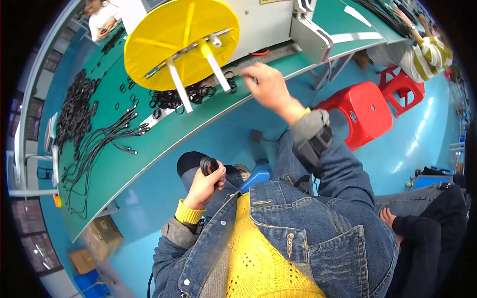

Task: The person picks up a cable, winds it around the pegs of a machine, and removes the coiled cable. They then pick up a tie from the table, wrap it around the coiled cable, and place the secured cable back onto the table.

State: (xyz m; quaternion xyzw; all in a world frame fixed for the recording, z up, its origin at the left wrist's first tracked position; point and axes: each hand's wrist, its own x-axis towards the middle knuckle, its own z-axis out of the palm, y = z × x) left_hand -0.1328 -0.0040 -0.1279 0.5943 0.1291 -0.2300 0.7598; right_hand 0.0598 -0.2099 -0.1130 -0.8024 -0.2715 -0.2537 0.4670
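My left hand (204,186) is low in front of my lap, its fingers wrapped round a small coiled black cable (209,165). The coil's round end sticks up above the thumb. Further up, my right hand (268,88) is over the near edge of the green table, fingers curled together. Whether anything is between those fingertips is hidden. Left of it hang two white pegs (217,69) from a yellow disc (181,42) on a machine. A heap of black rings (171,98) lies on the table under the disc.
Loose black cables (102,136) and a large dark pile (77,107) cover the table's left part. Red stools (365,111) stand to the right. Cardboard boxes (102,236) are on the floor at lower left. Other people sit nearby, one close on my right.
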